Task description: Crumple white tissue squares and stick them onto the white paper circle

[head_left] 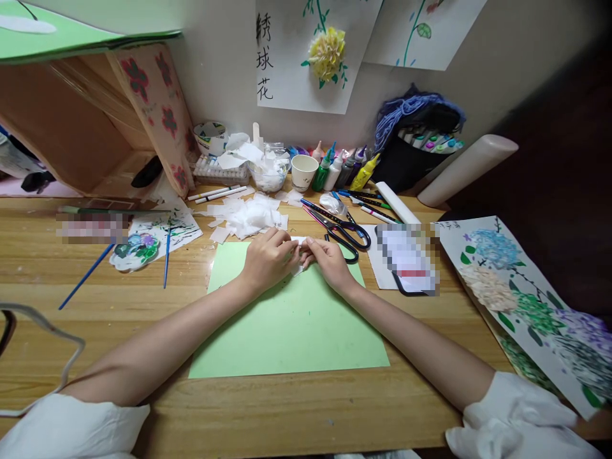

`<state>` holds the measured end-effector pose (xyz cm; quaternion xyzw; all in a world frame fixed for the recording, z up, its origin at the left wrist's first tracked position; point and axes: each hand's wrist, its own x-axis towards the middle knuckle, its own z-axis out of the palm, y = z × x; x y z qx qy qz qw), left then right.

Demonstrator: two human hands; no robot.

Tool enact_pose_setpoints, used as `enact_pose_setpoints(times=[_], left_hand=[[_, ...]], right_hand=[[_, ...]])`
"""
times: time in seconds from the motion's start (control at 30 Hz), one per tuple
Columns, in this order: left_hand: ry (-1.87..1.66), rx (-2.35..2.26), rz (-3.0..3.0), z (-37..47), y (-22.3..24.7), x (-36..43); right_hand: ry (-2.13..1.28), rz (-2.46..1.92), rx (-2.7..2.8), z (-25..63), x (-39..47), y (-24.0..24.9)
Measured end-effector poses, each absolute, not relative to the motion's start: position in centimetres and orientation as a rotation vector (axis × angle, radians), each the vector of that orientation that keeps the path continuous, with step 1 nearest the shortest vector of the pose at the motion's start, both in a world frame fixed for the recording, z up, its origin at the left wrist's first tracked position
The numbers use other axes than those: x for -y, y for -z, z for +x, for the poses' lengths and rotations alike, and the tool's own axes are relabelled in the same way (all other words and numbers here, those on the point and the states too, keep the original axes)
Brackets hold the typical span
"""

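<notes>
My left hand point(270, 260) and my right hand point(329, 260) meet over the top edge of a light green sheet point(291, 331) on the wooden table. Between their pinched fingertips is a small piece of white paper point(298, 270), partly hidden by the fingers. Just beyond my left hand lies a pile of white paper squares point(251, 215). Black-handled scissors point(342, 231) rest beyond my right hand.
Glue bottles point(333, 172), a paper cup point(304, 172) and a bowl of paper scraps point(268, 171) line the wall. A phone point(406, 258) and flower painting point(521, 299) are at right. Paintbrushes point(86, 277) and a palette point(138, 250) lie left.
</notes>
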<state>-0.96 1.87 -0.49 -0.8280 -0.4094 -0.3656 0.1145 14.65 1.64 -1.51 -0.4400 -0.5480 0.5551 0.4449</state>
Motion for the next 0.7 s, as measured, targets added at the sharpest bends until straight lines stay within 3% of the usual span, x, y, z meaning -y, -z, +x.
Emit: enact_pose_setpoints(times=[0.7], left_hand=[[1.139, 1.264, -2.473, -1.09, 0.66, -1.99]], right_hand=[[-1.334, -1.098, 1.413, 14.70, -1.55, 1.44]])
